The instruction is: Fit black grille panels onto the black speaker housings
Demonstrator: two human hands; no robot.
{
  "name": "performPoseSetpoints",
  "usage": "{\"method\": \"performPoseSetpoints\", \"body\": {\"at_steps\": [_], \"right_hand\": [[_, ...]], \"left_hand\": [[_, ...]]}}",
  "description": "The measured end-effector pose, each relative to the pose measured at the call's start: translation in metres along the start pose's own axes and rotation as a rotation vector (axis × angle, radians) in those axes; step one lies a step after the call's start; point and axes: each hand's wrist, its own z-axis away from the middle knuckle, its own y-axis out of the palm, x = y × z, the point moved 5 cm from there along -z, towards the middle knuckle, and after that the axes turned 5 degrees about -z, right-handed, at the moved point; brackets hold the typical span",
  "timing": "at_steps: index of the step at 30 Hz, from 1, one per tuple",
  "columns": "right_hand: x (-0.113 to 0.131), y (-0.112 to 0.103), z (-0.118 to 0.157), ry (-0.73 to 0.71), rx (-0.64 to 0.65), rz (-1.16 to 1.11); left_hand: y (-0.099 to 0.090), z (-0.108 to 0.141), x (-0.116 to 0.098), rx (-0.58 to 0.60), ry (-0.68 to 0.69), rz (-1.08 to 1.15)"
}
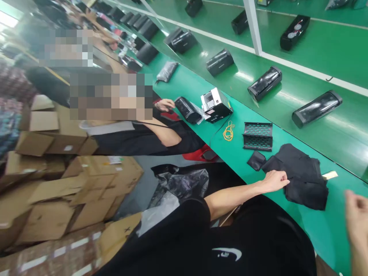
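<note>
My left hand (275, 181) reaches over a loose pile of thin black cloth pieces (306, 174) on the green bench. Its thumb and fingers are pinched together at a cloth edge. My right hand (356, 214) is at the far right of the view, smeared by motion and cut off by the frame; what its fingers do is unclear. Left of the pile lies a small folded black piece (256, 160). Just beyond that is a black perforated speaker grille (258, 136), open side up.
Black speakers (317, 108) stand in a row on the green conveyor (287, 126). A white and black box-shaped machine (216, 104) and a yellow cord loop (229, 131) are on the bench. A co-worker's hand (165, 105) touches another speaker (188, 110). Cardboard boxes (106, 184) fill the left.
</note>
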Motion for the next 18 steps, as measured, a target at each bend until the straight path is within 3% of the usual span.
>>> {"method": "performPoseSetpoints", "body": {"at_steps": [3, 6, 9, 18], "right_hand": [[0.006, 0.069, 0.078, -0.06, 0.283, -0.029], [-0.002, 0.107, 0.105, -0.069, 0.332, 0.021], [-0.012, 0.113, 0.097, -0.104, 0.364, 0.037], [-0.018, 0.094, 0.074, -0.142, 0.431, -0.04]], "left_hand": [[0.009, 0.003, 0.003, 0.01, -0.022, -0.011], [0.016, 0.003, 0.003, 0.019, -0.028, -0.045], [0.02, 0.001, 0.002, 0.019, -0.027, -0.076], [0.032, -0.012, -0.022, -0.042, 0.102, -0.107]]}}
